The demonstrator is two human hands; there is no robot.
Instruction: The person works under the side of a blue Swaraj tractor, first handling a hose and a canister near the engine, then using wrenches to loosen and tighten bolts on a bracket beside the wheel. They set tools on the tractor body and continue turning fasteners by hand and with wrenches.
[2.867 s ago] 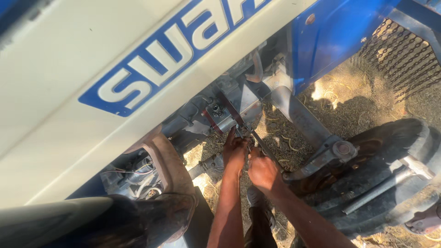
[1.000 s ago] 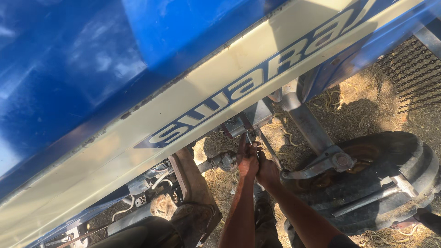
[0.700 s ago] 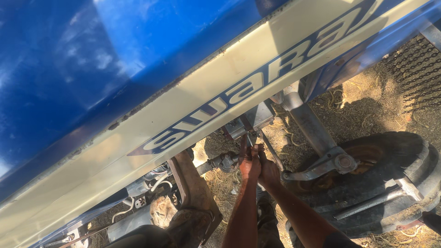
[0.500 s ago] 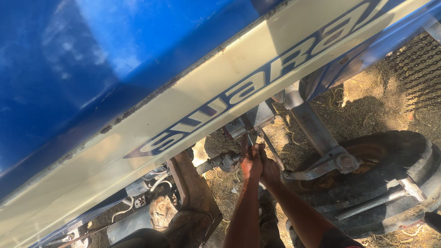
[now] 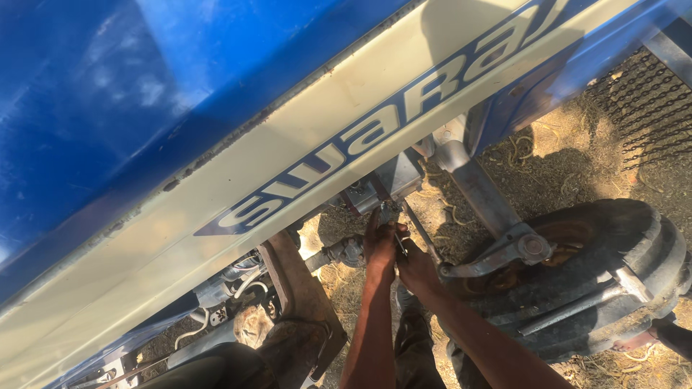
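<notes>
Left hand (image 5: 380, 245) and right hand (image 5: 417, 268) side by side under blue bonnet (image 5: 144, 108), fingers seemingly closed around thin metal rod (image 5: 398, 241) below grey engine bracket (image 5: 393, 180). Front tyre (image 5: 598, 274) at three o'clock.

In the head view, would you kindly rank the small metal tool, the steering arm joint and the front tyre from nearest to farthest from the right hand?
1. Small metal tool: just above the right hand, at the fingers of the left hand.
2. Steering arm joint: to its right, on the grey arm.
3. Front tyre: farthest right, beyond the joint.
</notes>
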